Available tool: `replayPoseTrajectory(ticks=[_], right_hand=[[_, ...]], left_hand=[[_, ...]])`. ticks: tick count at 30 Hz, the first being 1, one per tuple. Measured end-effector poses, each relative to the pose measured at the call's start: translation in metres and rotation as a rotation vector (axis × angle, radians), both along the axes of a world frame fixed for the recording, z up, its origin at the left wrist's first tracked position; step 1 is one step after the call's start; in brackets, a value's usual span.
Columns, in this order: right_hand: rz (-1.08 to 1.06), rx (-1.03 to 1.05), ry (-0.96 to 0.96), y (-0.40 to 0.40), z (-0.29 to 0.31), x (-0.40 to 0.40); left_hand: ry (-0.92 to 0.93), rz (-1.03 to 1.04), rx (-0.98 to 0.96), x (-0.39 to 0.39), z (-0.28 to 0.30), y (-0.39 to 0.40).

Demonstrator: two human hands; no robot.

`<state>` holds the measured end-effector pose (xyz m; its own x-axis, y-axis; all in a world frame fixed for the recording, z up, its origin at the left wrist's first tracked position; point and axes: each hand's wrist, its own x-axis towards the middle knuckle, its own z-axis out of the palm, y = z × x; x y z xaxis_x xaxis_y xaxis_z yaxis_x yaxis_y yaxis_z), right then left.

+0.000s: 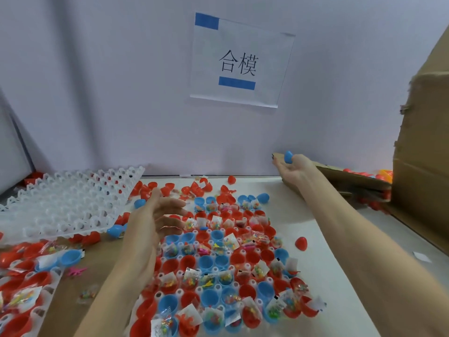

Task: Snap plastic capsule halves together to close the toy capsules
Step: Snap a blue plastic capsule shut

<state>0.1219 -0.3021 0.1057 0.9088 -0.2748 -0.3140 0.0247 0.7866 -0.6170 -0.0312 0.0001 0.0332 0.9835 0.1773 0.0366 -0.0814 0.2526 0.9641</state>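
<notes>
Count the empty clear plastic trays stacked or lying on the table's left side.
1 plainly visible: the empty clear tray lies tilted at the far left, resting on loose red and blue capsule halves. It may be a stack of several; the picture cannot settle that.

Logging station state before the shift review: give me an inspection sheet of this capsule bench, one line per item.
Surface: white table, brown board at its left.
Job's things: filled tray of red and blue capsule halves, many holding bagged toys, all open-topped; blue capsule in the right hand.
Clutter: loose red halves behind the tray; lone red piece at its right; empty clear tray at left.
Grippers: right hand holds the blue capsule near the cardboard box; left hand open above the tray, holding nothing.
Cables: nothing seen.
Surroundings: grey partition with paper sign.
</notes>
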Motion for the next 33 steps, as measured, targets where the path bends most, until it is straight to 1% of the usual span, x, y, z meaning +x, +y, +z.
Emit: replayPoseTrajectory(ticks=[4,8,10,11,12,14,16,18,20,22,24,26,27,30,33], right_hand=[[0.035,-0.157,-0.006,0.009,-0.008,-0.012],[0.027,-0.218,-0.036,0.02,-0.02,-0.026],[0.121,-0.236,-0.048,0.028,-0.031,-0.036],[0.184,-0.297,-0.04,0.034,-0.036,-0.041],[0.24,-0.432,-0.02,0.041,-0.041,-0.045],[0.287,-0.807,0.015,0.058,-0.05,-0.048],[0.304,-1.097,-0.019,0.076,-0.057,-0.045],[0.309,-1.373,-0.132,0.094,-0.06,-0.039],[0.326,-1.645,-0.296,0.112,-0.062,-0.032],[0.438,-1.844,-0.438,0.128,-0.063,-0.026],[0.624,-2.03,-0.5,0.139,-0.067,-0.019],[0.768,-2.156,-0.472,0.145,-0.073,-0.012],[0.797,-2.184,-0.454,0.147,-0.077,-0.01],[0.754,-2.232,-0.429,0.15,-0.082,-0.005],[0.686,-2.229,-0.42,0.15,-0.082,-0.005]], left_hand=[[0.02,0.019,0.029,0.0,-0.001,0.0],[0.021,0.072,0.027,0.0,0.0,0.001],[0.018,0.115,0.012,0.0,0.0,0.003],[0.02,0.131,0.001,0.001,0.0,0.004],[0.024,0.143,-0.012,0.001,0.001,0.005],[0.03,0.167,-0.037,0.0,0.001,0.007],[0.032,0.188,-0.059,0.0,0.001,0.009],[0.035,0.197,-0.059,-0.001,0.001,0.009],[0.036,0.202,-0.055,0.0,0.001,0.009],[0.038,0.202,-0.057,0.0,0.0,0.01],[0.044,0.196,-0.061,0.0,0.0,0.01],[0.051,0.194,-0.066,0.001,-0.001,0.01],[0.055,0.193,-0.066,0.001,-0.002,0.01],[0.063,0.185,-0.054,0.002,-0.002,0.01],[0.071,0.173,-0.057,0.003,-0.002,0.01]])
